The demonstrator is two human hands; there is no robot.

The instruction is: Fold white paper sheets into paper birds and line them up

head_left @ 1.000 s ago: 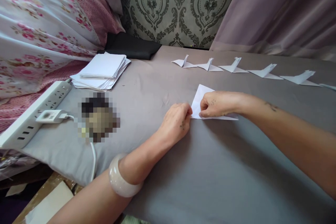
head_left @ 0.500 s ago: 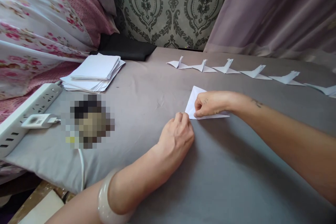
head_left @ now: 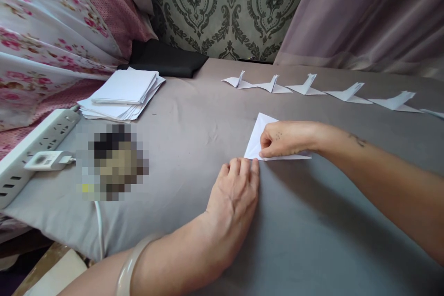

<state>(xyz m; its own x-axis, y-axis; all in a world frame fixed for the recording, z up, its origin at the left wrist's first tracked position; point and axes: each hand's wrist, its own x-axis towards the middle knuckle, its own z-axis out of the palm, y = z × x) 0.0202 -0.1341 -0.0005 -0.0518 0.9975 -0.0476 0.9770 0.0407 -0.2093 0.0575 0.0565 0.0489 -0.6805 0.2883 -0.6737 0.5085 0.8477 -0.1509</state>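
A white sheet of folded paper [head_left: 258,134] lies on the grey cloth in front of me, its straight near edge facing my body. My right hand [head_left: 282,139] is closed, its curled fingers and thumb pressed down on the paper and covering its middle and right part. What lies under those fingers is hidden. Flat on the cloth, my left hand [head_left: 236,189] has its fingers stretched forward, the tips at the paper's near left edge. Farther back stands a row of several folded white paper figures [head_left: 307,87], each with an upright part between two flat points.
A stack of white paper [head_left: 121,88] sits at the back left, near a folded black cloth [head_left: 166,59]. A power strip [head_left: 38,152] with a plugged-in white charger [head_left: 48,160] lies at the left edge, beside a blurred-out patch. A white cable [head_left: 100,231] runs down the cloth's side.
My left hand's curled fingers have straightened and now lie flat at the paper's near edge. My right hand stays closed on the paper. The view has shifted slightly.
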